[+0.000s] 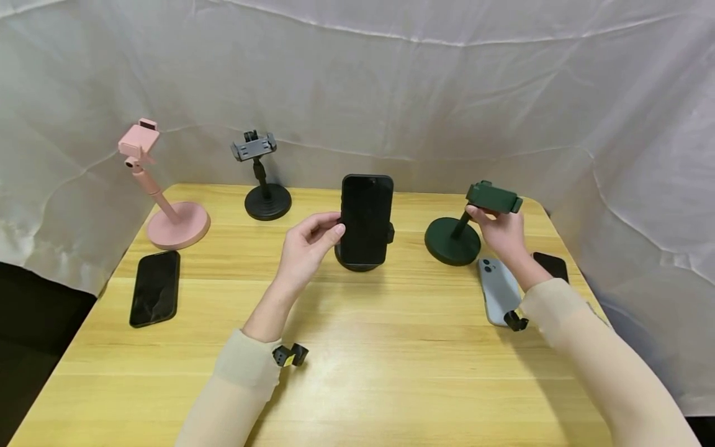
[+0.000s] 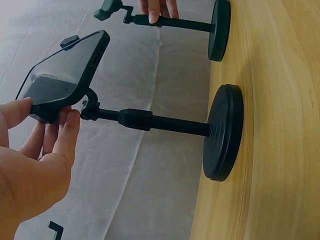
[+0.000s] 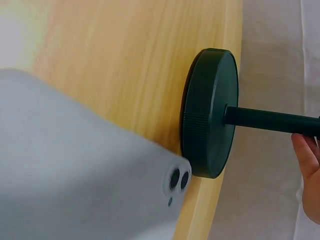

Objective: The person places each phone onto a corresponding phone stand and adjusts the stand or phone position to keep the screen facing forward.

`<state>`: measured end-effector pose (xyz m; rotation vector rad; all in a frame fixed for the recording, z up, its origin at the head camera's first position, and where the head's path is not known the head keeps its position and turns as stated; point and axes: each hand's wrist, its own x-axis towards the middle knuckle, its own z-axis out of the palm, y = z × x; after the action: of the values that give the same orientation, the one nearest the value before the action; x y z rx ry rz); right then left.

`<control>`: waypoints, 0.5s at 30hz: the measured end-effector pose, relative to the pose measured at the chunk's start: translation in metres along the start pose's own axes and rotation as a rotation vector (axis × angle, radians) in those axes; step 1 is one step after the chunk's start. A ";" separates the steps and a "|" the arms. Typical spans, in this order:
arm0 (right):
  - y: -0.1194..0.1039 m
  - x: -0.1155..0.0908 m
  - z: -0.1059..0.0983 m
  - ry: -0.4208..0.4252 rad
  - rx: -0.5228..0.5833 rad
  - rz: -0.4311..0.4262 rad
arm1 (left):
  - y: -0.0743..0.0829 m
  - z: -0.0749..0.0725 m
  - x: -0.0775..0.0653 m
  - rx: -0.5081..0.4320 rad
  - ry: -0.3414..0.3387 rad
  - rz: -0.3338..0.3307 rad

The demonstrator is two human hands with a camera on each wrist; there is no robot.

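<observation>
A black smartphone [image 1: 366, 220] stands upright in the clamp of a black phone stand [image 2: 180, 125] at the table's middle. My left hand [image 1: 307, 248] pinches the phone's left edge, thumb at the front and fingers behind, by the clamp. My right hand [image 1: 503, 233] grips the stem of a green phone stand [image 1: 454, 241] just below its holder, which carries no phone. That stand's round base rests on the table in the right wrist view. Below my right wrist, a light blue smartphone [image 1: 499, 290] lies back up.
A pink phone stand [image 1: 179, 225] and a smaller black phone stand [image 1: 268, 202] stand at the back left. One dark phone [image 1: 155, 288] lies at the left; another [image 1: 550, 266] is partly hidden behind my right forearm. Grey cloth [image 1: 357, 93] hangs behind the wooden table [image 1: 391, 372].
</observation>
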<state>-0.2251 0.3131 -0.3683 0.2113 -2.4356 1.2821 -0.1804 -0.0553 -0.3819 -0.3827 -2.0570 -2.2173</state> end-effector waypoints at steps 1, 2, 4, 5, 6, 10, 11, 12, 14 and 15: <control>-0.003 -0.002 0.001 -0.011 -0.004 0.000 | 0.000 0.000 0.000 -0.001 0.001 -0.002; -0.005 -0.004 0.002 -0.019 0.003 -0.004 | 0.000 0.000 0.000 0.001 0.001 -0.003; -0.009 -0.007 0.003 -0.033 0.008 -0.001 | 0.001 0.000 0.000 0.003 0.002 -0.007; -0.011 -0.008 0.004 -0.039 0.017 0.002 | 0.001 0.000 0.000 0.002 0.004 -0.008; -0.012 -0.009 0.005 -0.047 0.023 0.005 | 0.001 0.000 0.000 0.005 0.004 -0.007; -0.018 -0.014 0.009 -0.058 0.031 -0.008 | 0.001 0.000 0.001 0.005 0.008 -0.007; -0.020 -0.015 0.010 -0.060 0.025 -0.016 | 0.001 0.000 0.001 0.005 0.008 -0.006; -0.022 -0.016 0.012 -0.062 0.018 -0.026 | 0.000 0.000 0.001 0.004 0.008 -0.005; -0.026 -0.019 0.014 -0.063 -0.008 -0.048 | 0.000 0.000 0.001 0.005 0.006 -0.002; -0.027 -0.020 0.015 -0.067 -0.010 -0.060 | 0.000 0.000 0.001 0.007 0.007 0.000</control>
<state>-0.2028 0.2844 -0.3635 0.3277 -2.4708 1.2563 -0.1810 -0.0554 -0.3814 -0.3747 -2.0605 -2.2080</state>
